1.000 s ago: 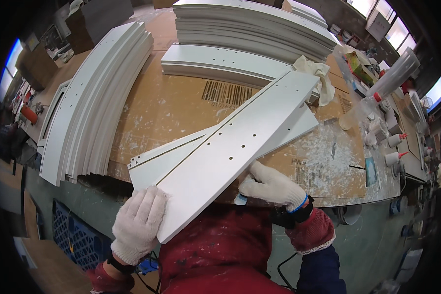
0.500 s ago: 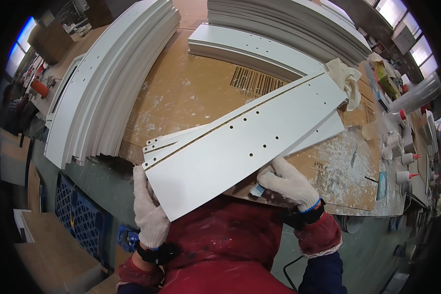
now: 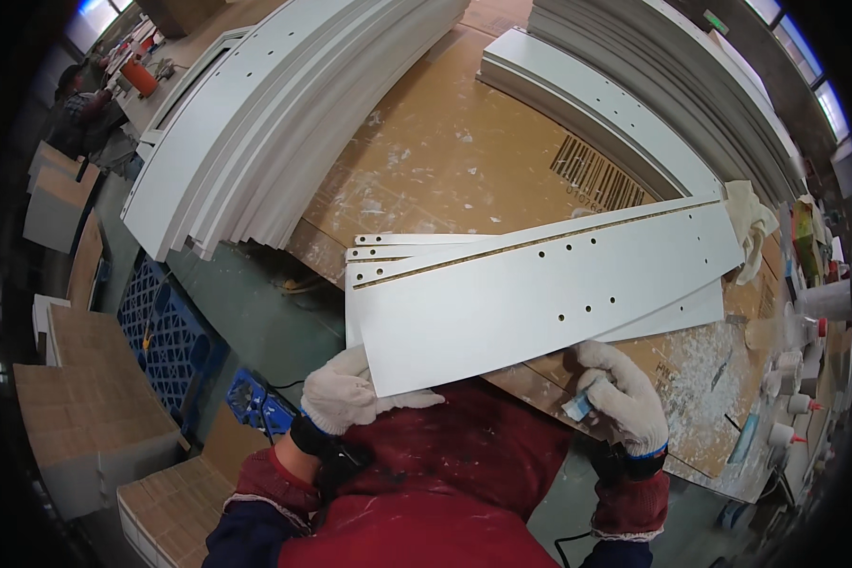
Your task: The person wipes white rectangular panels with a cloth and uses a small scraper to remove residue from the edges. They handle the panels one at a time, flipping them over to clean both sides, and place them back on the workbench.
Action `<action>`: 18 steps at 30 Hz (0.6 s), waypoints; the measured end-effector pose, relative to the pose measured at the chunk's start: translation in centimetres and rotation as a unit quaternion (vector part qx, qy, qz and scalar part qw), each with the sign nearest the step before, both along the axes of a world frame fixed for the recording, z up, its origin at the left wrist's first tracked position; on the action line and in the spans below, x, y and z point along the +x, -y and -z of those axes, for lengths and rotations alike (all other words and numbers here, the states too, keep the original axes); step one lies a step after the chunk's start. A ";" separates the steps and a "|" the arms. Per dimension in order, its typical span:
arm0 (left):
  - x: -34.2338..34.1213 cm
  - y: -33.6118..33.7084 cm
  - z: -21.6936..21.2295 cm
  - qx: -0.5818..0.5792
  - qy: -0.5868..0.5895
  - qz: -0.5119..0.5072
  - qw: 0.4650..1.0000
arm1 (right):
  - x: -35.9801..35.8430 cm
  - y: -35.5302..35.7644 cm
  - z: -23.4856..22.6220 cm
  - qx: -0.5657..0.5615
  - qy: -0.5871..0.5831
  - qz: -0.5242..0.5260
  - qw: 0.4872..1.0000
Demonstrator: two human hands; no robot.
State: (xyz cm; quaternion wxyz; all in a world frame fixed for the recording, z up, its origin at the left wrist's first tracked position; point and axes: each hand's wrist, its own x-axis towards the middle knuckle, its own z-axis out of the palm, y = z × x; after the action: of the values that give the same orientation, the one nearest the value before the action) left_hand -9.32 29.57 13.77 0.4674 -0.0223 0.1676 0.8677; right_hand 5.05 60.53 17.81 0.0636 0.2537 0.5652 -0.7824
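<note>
Cardboard-covered workbench (image 3: pixel 445 151) underneath: gloved left hand (image 3: pixel 350 393) pinches the white drilled panel (image 3: pixel 540 293) at its near corner, right hand (image 3: pixel 620 398) grips a small block (image 3: pixel 577 407) against its edge.

The person wears a knitted white work glove on the left hand (image 3: pixel 350 393), its fabric slightly greyed and grubby, with a ribbed cuff. Below that cuff sits a dark wristband or strap. The right hand (image 3: pixel 620 398) has the same kind of white knit glove, here edged with a thin blue band at the wrist, and a dark strap follows it too. Both forearms are covered by red sleeves with worn, pale-flecked cuffs; further down, dark blue sleeves show beneath. A red apron or smock, dusted with white specks and smears, covers the chest.
</note>
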 end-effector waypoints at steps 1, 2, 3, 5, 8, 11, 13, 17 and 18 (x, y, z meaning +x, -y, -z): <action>-0.3 -0.4 0.5 0.009 -0.027 0.012 1.000 | 1.0 -1.1 0.1 -0.004 0.006 -0.004 1.000; -0.3 0.0 1.2 0.018 -0.054 0.026 0.998 | 1.5 -1.6 0.5 -0.010 0.027 -0.004 1.000; -0.2 -0.5 0.8 -0.078 -0.034 0.015 0.996 | 2.6 -2.3 0.6 -0.003 0.052 0.008 0.999; 0.1 -1.2 -0.7 -0.269 0.019 0.003 0.963 | 3.9 -3.4 -1.2 0.042 0.111 0.009 0.993; 0.3 -3.2 -1.6 -0.337 -0.061 0.017 0.939 | 5.8 -5.2 -0.8 0.093 0.150 0.024 0.984; 0.7 -1.7 -0.4 -0.326 -0.050 0.001 0.944 | 7.1 -6.5 -1.0 0.188 0.175 0.062 0.965; 1.3 -0.4 1.3 -0.346 -0.055 -0.026 0.936 | 8.1 -8.2 -0.4 0.321 0.103 0.039 0.941; 2.0 3.5 2.1 -0.471 -0.396 0.013 0.788 | 7.8 -10.8 -2.3 0.467 0.101 0.046 0.877; 2.3 5.0 2.4 -0.513 -0.527 0.025 0.677 | 6.9 -11.6 -2.4 0.481 0.111 0.069 0.867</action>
State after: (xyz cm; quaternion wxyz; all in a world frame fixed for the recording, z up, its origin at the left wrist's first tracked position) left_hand -7.00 24.56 11.40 0.2385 0.2061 0.8056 0.5017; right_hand 11.94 72.16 20.23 -0.0579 0.3764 0.8418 -0.3826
